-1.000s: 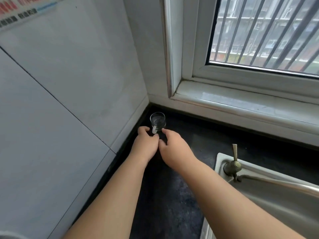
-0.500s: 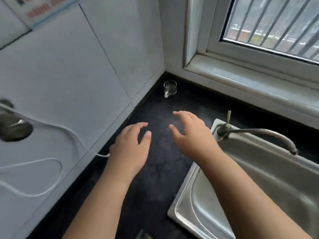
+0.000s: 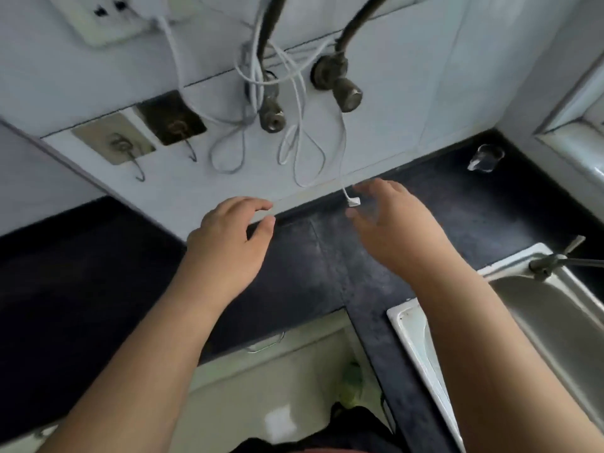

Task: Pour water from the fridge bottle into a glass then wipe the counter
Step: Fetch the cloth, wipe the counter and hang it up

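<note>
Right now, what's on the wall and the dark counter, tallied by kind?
Clear drinking glass on the black counter: 1
Metal wall hooks: 2
Brass-coloured wall valves: 2
White wall socket: 1
Bare hands, holding nothing, left hand, right hand: 2
Total: 8

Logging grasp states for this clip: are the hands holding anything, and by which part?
Nothing is held. The left hand and right hand hover open over the counter; the glass stands apart in the corner.

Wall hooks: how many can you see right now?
2, both on the tiled wall left of the pipes: one on the silver plate, one on the dark plate beside it. Others may lie out of frame.
</note>
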Demonstrator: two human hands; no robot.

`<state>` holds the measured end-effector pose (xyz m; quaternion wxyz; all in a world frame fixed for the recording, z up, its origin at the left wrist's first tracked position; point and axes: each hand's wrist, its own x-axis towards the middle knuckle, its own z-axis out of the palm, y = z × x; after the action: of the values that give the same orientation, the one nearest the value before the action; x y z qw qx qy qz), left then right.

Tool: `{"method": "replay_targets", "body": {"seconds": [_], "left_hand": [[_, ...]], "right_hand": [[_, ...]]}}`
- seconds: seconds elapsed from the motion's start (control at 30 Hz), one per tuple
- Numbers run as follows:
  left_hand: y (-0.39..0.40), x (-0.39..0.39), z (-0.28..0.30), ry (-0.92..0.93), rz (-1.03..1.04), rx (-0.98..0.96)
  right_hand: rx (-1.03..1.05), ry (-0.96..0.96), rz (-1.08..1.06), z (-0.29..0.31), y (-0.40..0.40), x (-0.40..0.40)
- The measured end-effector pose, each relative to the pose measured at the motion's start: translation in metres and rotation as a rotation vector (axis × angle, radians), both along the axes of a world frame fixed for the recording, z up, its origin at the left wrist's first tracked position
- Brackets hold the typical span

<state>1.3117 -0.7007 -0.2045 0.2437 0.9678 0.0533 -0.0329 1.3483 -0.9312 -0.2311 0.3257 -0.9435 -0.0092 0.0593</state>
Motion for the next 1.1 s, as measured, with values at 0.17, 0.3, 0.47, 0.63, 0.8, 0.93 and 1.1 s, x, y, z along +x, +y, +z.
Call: {"method": "replay_targets", "body": {"seconds": [0.17,0.3,0.47,0.63,0.8,0.93,1.1], "left_hand": [[0.086,-0.095,0.025,-0.03,0.256,-0.043],[0.152,-0.199,0.035,-0.064,0.481,-0.057],[0.214,-0.354,0.039,-0.028,0.782,0.03],[0.245,-0.518,0.03,0.172,1.069,0.143],[0.245,-0.633,0.024,0.21,1.289,0.071],[0.247,-0.694,0.021,0.188,1.439,0.051],[0.271,-0.743,0.016,0.207,1.594,0.048]], "right_hand": [[-0.024,-0.078,0.286,0.033,0.093,-0.033],[-0.084,-0.124,0.546,0.05,0.184,-0.087],[-0.223,-0.124,0.9,0.059,0.293,-0.195],[-0.237,-0.156,1.211,0.06,0.378,-0.318],[-0.22,-0.218,1.469,0.061,0.436,-0.413],[-0.212,-0.246,1.591,0.056,0.477,-0.461],[-0.213,-0.239,1.714,0.042,0.543,-0.501]]}}
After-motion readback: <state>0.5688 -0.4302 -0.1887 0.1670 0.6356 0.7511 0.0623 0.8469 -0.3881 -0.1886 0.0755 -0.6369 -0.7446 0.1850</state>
